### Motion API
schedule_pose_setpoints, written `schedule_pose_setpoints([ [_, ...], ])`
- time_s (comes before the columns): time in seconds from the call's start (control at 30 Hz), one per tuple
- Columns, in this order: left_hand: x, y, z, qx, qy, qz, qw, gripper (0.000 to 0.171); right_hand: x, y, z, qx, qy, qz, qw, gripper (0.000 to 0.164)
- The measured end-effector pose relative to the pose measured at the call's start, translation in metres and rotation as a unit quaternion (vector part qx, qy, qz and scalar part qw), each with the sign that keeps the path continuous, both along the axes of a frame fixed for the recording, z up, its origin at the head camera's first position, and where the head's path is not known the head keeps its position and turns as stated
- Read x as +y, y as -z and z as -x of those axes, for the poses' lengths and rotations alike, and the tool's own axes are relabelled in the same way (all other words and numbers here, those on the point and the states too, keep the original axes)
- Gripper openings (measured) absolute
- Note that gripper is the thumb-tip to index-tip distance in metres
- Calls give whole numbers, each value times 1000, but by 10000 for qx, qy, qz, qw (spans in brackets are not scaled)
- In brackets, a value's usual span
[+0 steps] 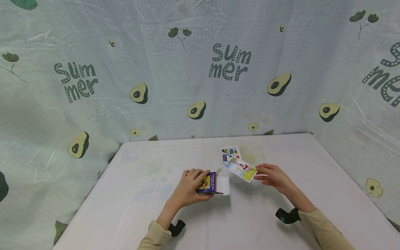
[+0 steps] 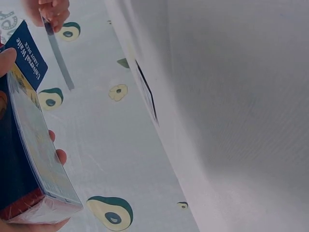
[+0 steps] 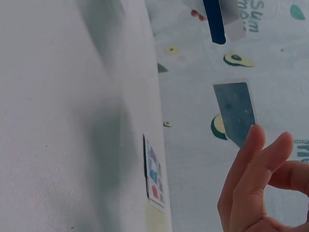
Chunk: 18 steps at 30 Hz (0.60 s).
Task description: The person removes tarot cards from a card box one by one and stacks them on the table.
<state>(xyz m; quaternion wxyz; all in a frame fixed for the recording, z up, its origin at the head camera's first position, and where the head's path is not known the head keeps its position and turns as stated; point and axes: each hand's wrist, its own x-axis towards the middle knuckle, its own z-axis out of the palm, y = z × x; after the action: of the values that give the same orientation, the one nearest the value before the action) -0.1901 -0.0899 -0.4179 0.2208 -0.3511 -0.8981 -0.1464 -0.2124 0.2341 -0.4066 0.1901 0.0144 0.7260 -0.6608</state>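
My left hand grips a blue tarot deck box with a yellow picture on its face. Its open end faces right, with a white flap folded out. "Universal Waite Tarot Deck" is printed on the blue flap in the left wrist view. Off to the right, my right hand pinches a tarot card by its right end, its colourful picture showing in the head view. In the right wrist view the card's dark back shows beyond the fingertips. The held card is above the table.
Behind the held card, a small pile of cards lies picture side up on the white-covered table, partly overlapped in the head view. A cloth printed with avocados hangs at the back and sides.
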Motion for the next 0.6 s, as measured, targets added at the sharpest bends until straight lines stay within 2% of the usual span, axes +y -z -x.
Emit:
schedule_pose_setpoints([
  [0.23,1,1,0,98,34,-20,9999,75,-4,4,8,-48,209,398,9990,48],
  [0.6,2,1,1,115,58,-19,9999,75,-13,12,25,48,649,614,9960,56],
])
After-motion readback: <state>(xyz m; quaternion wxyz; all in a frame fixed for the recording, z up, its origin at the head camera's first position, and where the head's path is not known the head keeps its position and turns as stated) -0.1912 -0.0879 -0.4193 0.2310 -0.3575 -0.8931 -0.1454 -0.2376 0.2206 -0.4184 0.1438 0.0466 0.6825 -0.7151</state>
